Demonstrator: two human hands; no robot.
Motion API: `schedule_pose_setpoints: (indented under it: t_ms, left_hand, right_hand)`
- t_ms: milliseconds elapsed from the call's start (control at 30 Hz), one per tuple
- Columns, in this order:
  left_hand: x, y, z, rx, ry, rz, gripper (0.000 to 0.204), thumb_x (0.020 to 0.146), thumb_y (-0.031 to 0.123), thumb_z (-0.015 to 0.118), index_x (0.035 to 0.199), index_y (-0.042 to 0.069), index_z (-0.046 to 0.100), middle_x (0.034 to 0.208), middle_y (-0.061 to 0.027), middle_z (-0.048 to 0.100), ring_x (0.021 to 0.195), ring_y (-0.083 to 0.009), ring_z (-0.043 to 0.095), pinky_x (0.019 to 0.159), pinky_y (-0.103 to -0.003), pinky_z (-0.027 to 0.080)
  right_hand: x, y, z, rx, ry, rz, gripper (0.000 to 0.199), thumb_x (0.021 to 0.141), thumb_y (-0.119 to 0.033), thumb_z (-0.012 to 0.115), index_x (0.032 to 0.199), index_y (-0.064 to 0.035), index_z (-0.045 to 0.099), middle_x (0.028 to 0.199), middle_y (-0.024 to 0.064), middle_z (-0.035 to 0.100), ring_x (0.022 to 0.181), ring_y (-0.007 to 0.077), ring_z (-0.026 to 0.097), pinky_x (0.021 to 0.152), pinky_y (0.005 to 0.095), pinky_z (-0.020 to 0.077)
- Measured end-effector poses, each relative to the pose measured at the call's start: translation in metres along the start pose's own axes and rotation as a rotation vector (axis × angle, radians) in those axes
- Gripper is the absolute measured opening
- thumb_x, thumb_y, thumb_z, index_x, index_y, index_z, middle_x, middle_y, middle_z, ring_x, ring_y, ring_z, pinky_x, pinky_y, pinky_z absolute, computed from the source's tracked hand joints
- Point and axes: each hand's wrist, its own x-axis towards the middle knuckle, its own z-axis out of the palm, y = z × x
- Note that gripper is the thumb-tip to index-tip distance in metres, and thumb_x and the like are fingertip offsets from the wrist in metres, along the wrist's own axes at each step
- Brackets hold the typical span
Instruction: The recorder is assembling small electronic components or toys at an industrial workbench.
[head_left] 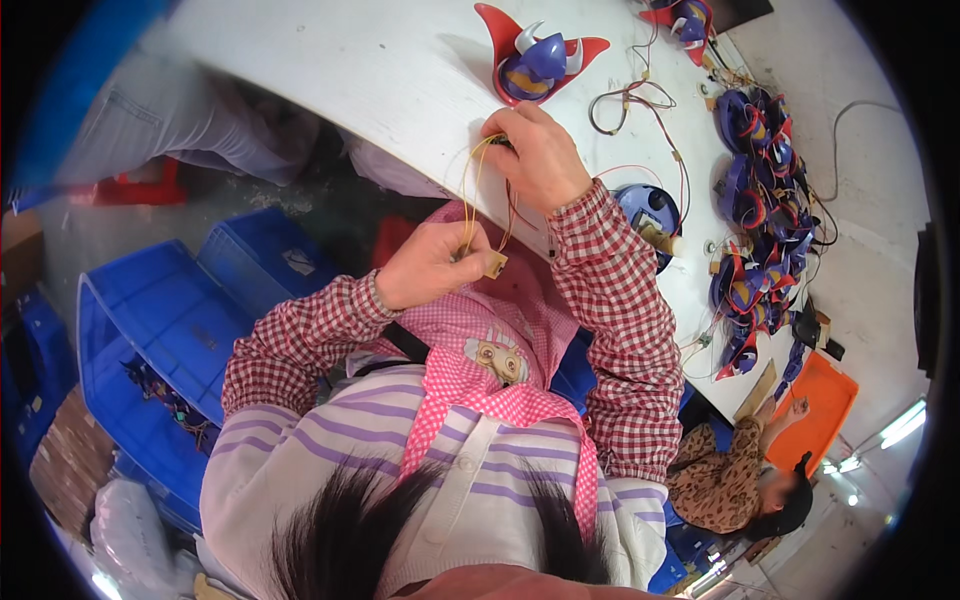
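Observation:
My left hand [432,262] pinches thin yellow wires [468,190] and a small tan circuit piece [494,264] in front of my pink apron. My right hand [538,152] rests at the edge of the white table [380,70], fingers closed on the other end of the same wires. Just beyond it lies a red, blue and white toy helmet shell [540,60]. A blue round toy part [650,215] sits by my right forearm.
A heap of blue and red toy shells with wires [762,210] lies on the table's right side, and loose red wires [640,105] beside it. Blue plastic crates [170,330] stand at my left. Another person in a spotted top [725,485] sits nearby, near an orange tray [820,410].

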Motion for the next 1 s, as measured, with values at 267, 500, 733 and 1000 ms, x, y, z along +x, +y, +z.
schedule_pose_setpoints:
  t_ms: [267,500,733,1000]
  left_hand:
    - [0.006,-0.005,0.002,0.027,-0.010,-0.040,0.007,0.084,0.007,0.060,0.079,0.003,0.058,0.068,-0.0015,0.058,0.052,-0.0053,0.044,0.048,-0.017,0.036]
    - [0.010,-0.006,0.006,-0.006,-0.001,-0.042,0.008,0.085,0.008,0.060,0.080,0.003,0.058,0.069,-0.0026,0.059,0.051,-0.0054,0.044,0.047,-0.017,0.037]
    - [0.012,-0.006,0.010,-0.020,0.020,-0.025,0.008,0.085,0.008,0.060,0.080,0.003,0.057,0.070,-0.0033,0.059,0.051,-0.0055,0.043,0.046,-0.017,0.036]
    - [0.016,-0.009,0.012,-0.084,0.005,-0.077,0.008,0.085,0.008,0.060,0.080,0.002,0.057,0.071,-0.0043,0.059,0.051,-0.0060,0.043,0.046,-0.017,0.036]
  right_hand:
    - [0.001,0.005,0.001,-0.018,0.028,-0.065,0.013,0.078,-0.006,0.060,0.091,-0.0038,0.061,0.088,0.0074,0.057,0.075,0.0236,0.056,0.069,0.0306,0.0460]
    - [0.004,0.008,-0.002,0.001,-0.003,-0.094,0.013,0.078,-0.005,0.060,0.091,-0.0039,0.060,0.087,0.0077,0.058,0.074,0.0226,0.056,0.068,0.0303,0.0458]
    - [0.006,0.006,-0.004,0.117,0.014,-0.044,0.015,0.075,-0.004,0.060,0.090,-0.0035,0.061,0.084,0.0069,0.060,0.072,0.0202,0.056,0.065,0.0285,0.0455]
    - [0.003,0.009,-0.003,0.200,0.024,-0.024,0.018,0.073,-0.005,0.062,0.091,-0.0027,0.062,0.080,0.0058,0.062,0.067,0.0177,0.056,0.063,0.0268,0.0456]
